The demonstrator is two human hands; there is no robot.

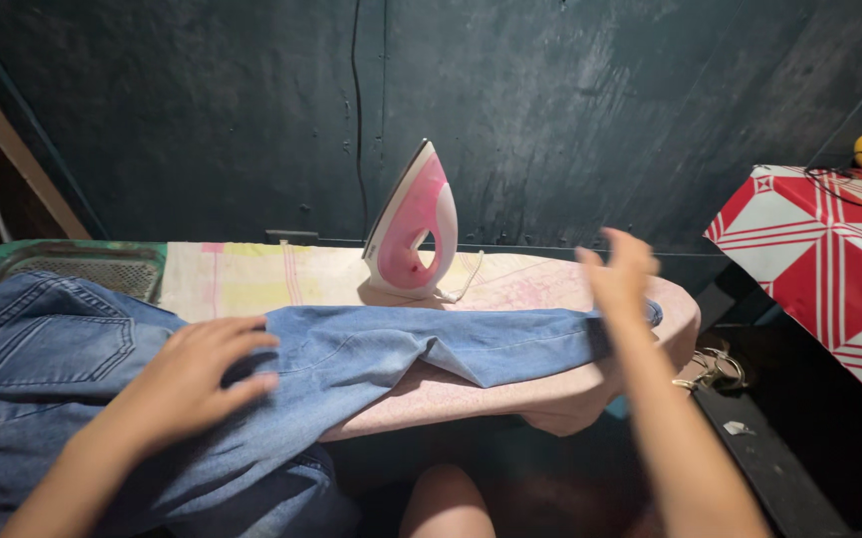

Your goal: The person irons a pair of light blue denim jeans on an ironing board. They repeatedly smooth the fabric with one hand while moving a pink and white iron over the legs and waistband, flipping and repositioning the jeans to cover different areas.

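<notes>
The ironing board (550,394) spans the scene from left to right, under a pale pink and yellow patterned cover, with a dark wall behind it. A metal mesh rest (82,267) sits at its far left end.

The blue jeans (381,349) lie along the near edge of the board. The waist and back pocket bunch at the left and hang off the near side; one leg runs right toward the board's tapered nose.

A red and white patterned surface (829,279) stands well apart at the far right, with dark cables on it.

The pink and white iron (413,224) stands upright on its heel at the far middle of the board, just beside the jeans and apart from both hands.

The left hand (192,374) lies flat on the denim near the crotch seam, fingers spread, pressing. The right hand (618,274) hovers over the leg's hem end, fingers open and blurred, pinching nothing.

Judged step: laying out and smoothing the leg. The next move calls for a flat, unwrinkled leg before the iron is taken up.
</notes>
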